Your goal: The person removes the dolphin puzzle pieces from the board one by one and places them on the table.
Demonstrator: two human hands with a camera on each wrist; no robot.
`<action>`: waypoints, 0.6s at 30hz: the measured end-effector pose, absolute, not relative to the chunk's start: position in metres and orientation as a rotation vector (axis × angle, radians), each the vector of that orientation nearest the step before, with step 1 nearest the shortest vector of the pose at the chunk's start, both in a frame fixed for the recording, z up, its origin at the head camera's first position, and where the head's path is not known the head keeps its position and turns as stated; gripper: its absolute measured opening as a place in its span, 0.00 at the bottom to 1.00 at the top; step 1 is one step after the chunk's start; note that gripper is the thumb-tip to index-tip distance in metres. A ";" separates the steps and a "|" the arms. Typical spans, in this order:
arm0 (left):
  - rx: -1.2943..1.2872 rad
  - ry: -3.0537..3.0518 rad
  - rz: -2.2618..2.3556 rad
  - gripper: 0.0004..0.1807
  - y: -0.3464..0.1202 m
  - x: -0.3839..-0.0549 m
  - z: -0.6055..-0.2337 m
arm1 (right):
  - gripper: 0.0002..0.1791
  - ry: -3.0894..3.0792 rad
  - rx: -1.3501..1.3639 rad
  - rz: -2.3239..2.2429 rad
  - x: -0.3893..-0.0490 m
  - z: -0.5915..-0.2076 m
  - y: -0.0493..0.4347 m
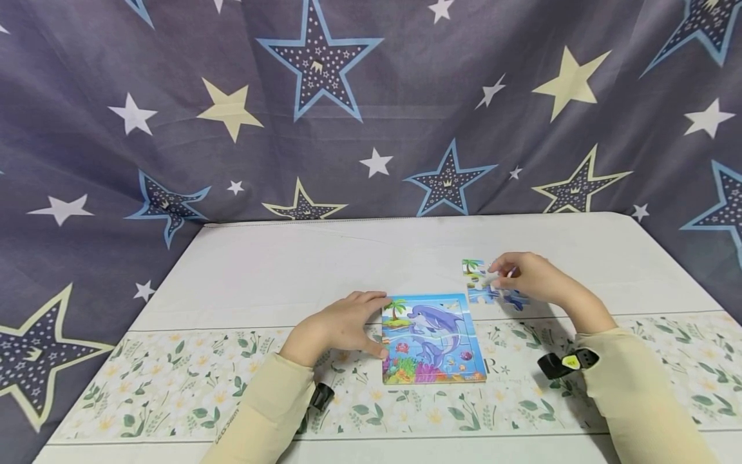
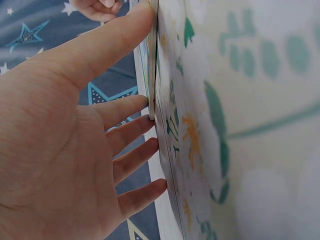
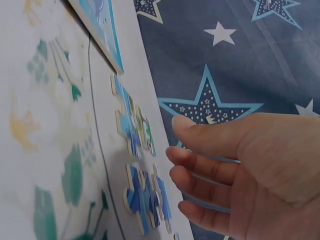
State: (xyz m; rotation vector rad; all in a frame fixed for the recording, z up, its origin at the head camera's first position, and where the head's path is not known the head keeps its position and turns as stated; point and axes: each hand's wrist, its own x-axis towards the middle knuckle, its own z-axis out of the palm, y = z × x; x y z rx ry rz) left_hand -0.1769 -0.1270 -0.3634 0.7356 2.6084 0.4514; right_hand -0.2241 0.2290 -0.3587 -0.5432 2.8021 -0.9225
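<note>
Evidently the dolphin puzzle board is being steadied: the left hand spreads along its left side, thumb against that edge and fingertips at the far left corner, touching rather than gripping. Such a light brace would probably keep it from sliding.

Just beyond the board's far right corner lie loose puzzle pieces, flat and close together, probably grouped there for easy reach. One bears a palm tree (much like the palm printed on the board). The right hand hovers over them with curved fingers, thumb and fingertips apart; the right wrist view shows nothing between them, so it seems to hold no piece.

Under the board, the white table covering meets a floral band, and the board straddles that border. Printed lettering peeks out at its right side. Past the table's far edge, well behind the board, hangs a dark fabric backdrop with white, yellow and blue-edged stars.
</note>
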 end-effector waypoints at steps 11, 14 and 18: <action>0.720 2.606 0.453 0.53 -0.127 -0.177 -0.363 | 0.14 2.727 -0.632 -0.941 -0.216 -0.352 0.212; 0.721 2.607 0.449 0.53 -0.127 -0.177 -0.363 | 0.14 2.701 -0.659 -0.938 -0.213 -0.351 0.208; 0.733 2.606 0.453 0.53 -0.127 -0.177 -0.363 | 0.14 2.670 -0.690 -0.946 -0.210 -0.349 0.203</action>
